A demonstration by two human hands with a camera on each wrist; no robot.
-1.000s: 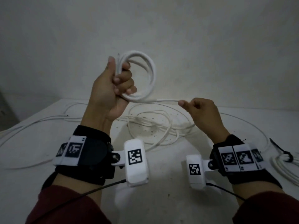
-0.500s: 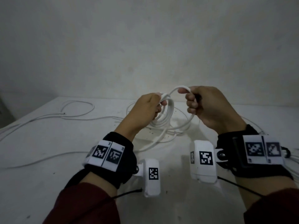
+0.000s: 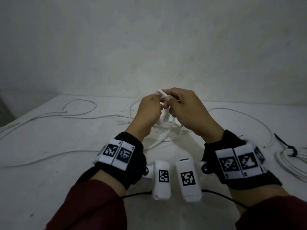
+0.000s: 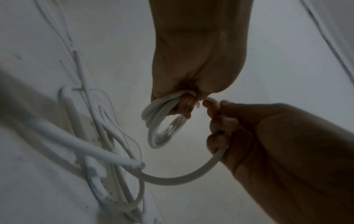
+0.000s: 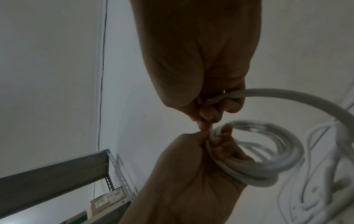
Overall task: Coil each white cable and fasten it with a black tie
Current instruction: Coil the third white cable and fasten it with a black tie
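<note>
A white cable coil (image 3: 163,117) hangs between my two hands, above the table's middle. My left hand (image 3: 157,103) grips the coil (image 4: 162,121) with its fingers curled through the loops. My right hand (image 3: 169,103) meets it fingertip to fingertip and holds the free strand (image 4: 191,178) of the same cable in curled fingers. In the right wrist view that strand (image 5: 268,97) arcs away to the right, and the left hand (image 5: 216,136) holds the coil (image 5: 268,160) below. A black tie (image 3: 284,144) sits at the right on another coiled white cable (image 3: 289,165).
Loose white cables (image 3: 79,112) trail over the left of the white table (image 3: 49,188). A white power strip (image 3: 157,132) with tangled cable lies under my hands. A wall stands close behind. A grey metal shelf (image 5: 57,174) shows in the right wrist view.
My left hand came down from a raised position with the coil. My right hand brought the free strand up to it, and the two hands now meet at the top of the coil.
</note>
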